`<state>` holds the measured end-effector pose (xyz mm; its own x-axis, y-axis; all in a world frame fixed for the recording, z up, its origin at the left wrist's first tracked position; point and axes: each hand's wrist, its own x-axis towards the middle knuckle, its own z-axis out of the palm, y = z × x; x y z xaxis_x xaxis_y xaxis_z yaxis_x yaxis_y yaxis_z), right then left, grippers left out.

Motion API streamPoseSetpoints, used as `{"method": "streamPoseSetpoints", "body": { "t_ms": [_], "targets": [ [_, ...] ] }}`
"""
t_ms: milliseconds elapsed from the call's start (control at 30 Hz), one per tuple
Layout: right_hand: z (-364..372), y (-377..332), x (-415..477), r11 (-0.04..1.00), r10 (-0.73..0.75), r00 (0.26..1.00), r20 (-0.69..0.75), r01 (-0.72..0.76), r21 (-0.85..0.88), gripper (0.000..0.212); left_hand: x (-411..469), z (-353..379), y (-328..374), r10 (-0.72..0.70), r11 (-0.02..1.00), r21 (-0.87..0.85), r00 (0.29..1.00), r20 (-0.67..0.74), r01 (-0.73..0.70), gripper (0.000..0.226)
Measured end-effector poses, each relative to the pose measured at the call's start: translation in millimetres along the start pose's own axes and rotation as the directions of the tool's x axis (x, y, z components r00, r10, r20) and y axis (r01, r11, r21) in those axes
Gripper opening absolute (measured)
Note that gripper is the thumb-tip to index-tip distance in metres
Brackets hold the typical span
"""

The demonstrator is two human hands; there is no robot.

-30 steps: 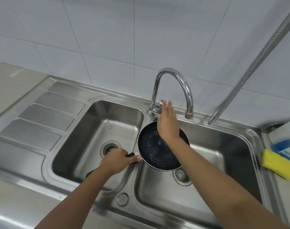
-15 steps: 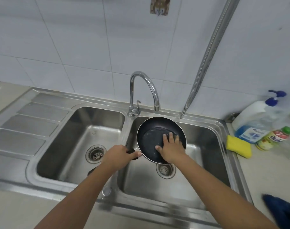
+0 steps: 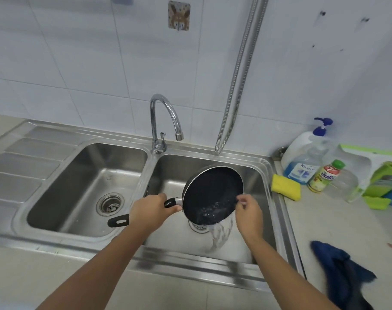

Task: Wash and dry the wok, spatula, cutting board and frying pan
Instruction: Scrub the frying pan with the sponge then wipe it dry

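Note:
A black frying pan (image 3: 213, 191) hangs tilted over the right sink basin (image 3: 255, 175). Water pours from its lower right rim down into the basin. My left hand (image 3: 149, 211) grips the pan's black handle, whose tip (image 3: 118, 221) sticks out to the left of the fist. My right hand (image 3: 248, 212) is at the pan's right rim, its curled fingertips pinching the edge. The faucet (image 3: 166, 117) behind the pan runs no water. I see no wok or spatula.
The left basin (image 3: 56, 198) holds nothing, with a ribbed drainboard (image 3: 22, 166) to its left. On the right counter lie a yellow sponge (image 3: 285, 186), a pump soap bottle (image 3: 302, 162), a small bottle (image 3: 324, 175), green items (image 3: 382, 177) and a blue cloth (image 3: 338, 271). A metal hose (image 3: 237, 74) hangs behind.
My right hand left the tap lever, rubbed the pan's inside, then moved to its right rim. The pan has tipped and its water now spills out. My view has shifted right.

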<state>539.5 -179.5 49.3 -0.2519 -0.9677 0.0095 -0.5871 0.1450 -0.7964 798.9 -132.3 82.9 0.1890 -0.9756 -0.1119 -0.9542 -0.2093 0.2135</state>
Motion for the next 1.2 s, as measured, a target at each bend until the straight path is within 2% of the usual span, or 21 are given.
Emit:
{"method": "streamPoseSetpoints", "body": {
  "t_ms": [33,100,167,200,300,400,500,667,767,867,933,967,1067,1133,1200],
  "targets": [
    [-4,7,0,0.994,0.088,0.996,-0.028,-0.086,0.069,0.024,-4,0,3,0.006,1.000,-0.005,1.000,-0.027,-0.006,0.056],
    [-8,16,2,0.967,0.177,0.982,0.059,-0.185,0.176,0.045,-9,0,9,0.017,0.999,-0.036,0.997,-0.076,-0.020,0.055],
    [-8,18,2,0.933,0.149,0.967,0.206,-0.207,0.294,0.064,-15,-1,15,0.032,0.997,-0.060,0.991,-0.126,-0.040,0.054],
    [-10,16,1,0.910,0.136,0.963,0.233,-0.214,0.354,0.066,-18,-2,18,0.038,0.996,-0.071,0.987,-0.156,-0.049,0.053],
    [-15,16,5,0.870,0.138,0.974,0.177,-0.205,0.449,0.059,-26,-1,23,0.041,0.990,-0.118,0.962,-0.268,-0.075,0.051],
    [-23,18,8,0.918,0.097,0.984,0.149,-0.146,0.368,0.046,-32,7,23,0.104,0.982,-0.114,0.935,-0.338,-0.150,0.048],
    [-33,20,6,0.921,0.055,0.992,0.109,-0.093,0.379,0.042,-38,13,26,0.104,0.977,-0.145,0.939,-0.328,-0.159,0.047],
    [-56,32,0,0.911,0.035,0.981,0.189,-0.109,0.398,0.053,-38,19,39,0.075,0.972,-0.195,0.959,-0.272,-0.131,0.049],
    [-80,49,-4,0.965,0.081,0.981,0.175,-0.121,0.231,0.056,-35,23,55,0.049,0.975,-0.204,0.980,-0.193,-0.089,0.055],
    [-112,76,-11,0.977,0.173,0.985,0.018,-0.169,-0.132,0.053,-34,30,69,0.005,0.973,-0.230,0.993,-0.115,-0.032,0.055],
    [-140,99,-22,0.852,0.220,0.970,-0.100,-0.241,-0.465,0.055,-34,35,83,0.011,0.971,-0.238,0.998,-0.068,-0.027,0.053],
    [-152,111,-27,0.787,0.248,0.958,-0.140,-0.284,-0.548,0.055,-34,39,87,0.008,0.971,-0.238,0.999,-0.037,-0.017,0.053],
    [-173,141,-36,0.705,0.366,0.918,-0.153,-0.381,-0.598,0.062,-33,53,94,-0.006,0.966,-0.258,0.997,0.071,0.024,0.055],
    [-174,155,-40,0.699,0.439,0.892,-0.109,-0.415,-0.582,0.066,-31,63,94,-0.011,0.961,-0.274,0.993,0.116,0.043,0.058],
    [-169,163,-46,0.711,0.441,0.891,-0.106,-0.419,-0.564,0.066,-33,69,96,-0.020,0.954,-0.292,0.989,0.145,0.063,0.059]
  ]
}}
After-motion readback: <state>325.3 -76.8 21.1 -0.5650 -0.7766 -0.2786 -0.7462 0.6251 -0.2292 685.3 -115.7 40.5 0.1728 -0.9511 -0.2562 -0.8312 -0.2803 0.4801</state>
